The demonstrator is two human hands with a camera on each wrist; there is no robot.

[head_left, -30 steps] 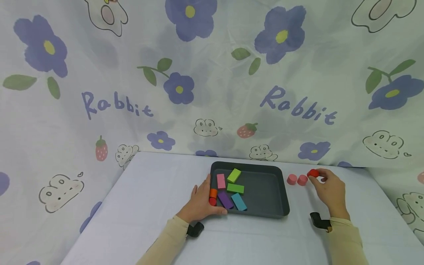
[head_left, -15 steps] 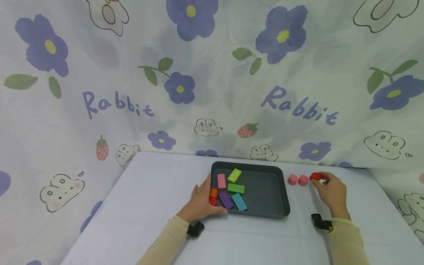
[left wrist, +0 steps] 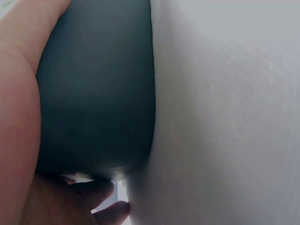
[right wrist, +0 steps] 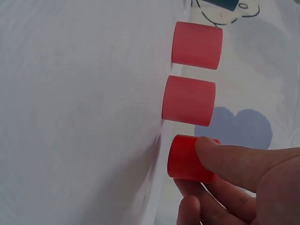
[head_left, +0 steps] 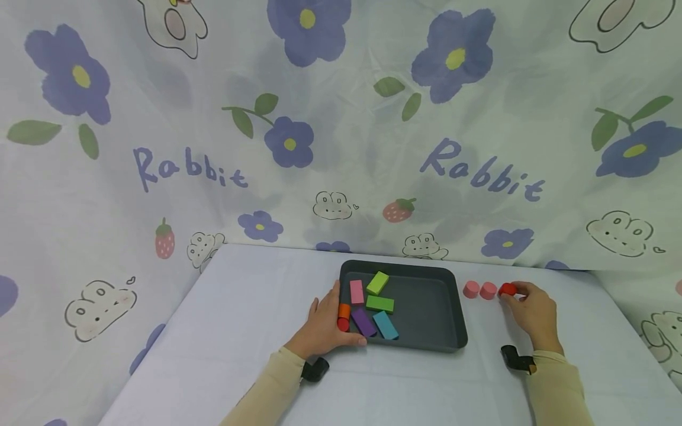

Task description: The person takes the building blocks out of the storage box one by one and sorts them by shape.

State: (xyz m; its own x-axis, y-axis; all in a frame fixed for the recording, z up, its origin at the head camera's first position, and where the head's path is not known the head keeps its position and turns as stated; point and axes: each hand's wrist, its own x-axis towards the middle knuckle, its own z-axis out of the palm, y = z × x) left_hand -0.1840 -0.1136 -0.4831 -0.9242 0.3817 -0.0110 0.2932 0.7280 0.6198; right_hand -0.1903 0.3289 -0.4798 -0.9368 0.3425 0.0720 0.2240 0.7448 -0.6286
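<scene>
My right hand (head_left: 533, 310) pinches a red cylinder block (right wrist: 190, 158) between thumb and fingers. Two pink cylinder blocks, a nearer one (right wrist: 189, 100) and a farther one (right wrist: 197, 45), stand in line beside it, a small gap apart. Whether the red block touches the table cannot be told. At the near left corner of a dark grey tray (head_left: 426, 307), my left hand (head_left: 322, 328) grips the wall, thumb along the front and fingers along the left side. The left wrist view is mostly the tray's outer wall (left wrist: 98, 103), with some fingertips partly hidden below it.
Inside the tray's left half lie pink (head_left: 356, 292), yellow-green (head_left: 378, 283), green (head_left: 380, 304), purple (head_left: 364, 322) and blue (head_left: 386, 325) rectangular blocks. An orange piece (head_left: 344, 312) with a red round end sits by the left wall. A printed curtain (head_left: 362, 148) hangs behind the white table (head_left: 415, 390).
My right hand has lowered the red block toward the table and shifted it slightly right, level with the pink blocks. The left hand and tray have stayed put.
</scene>
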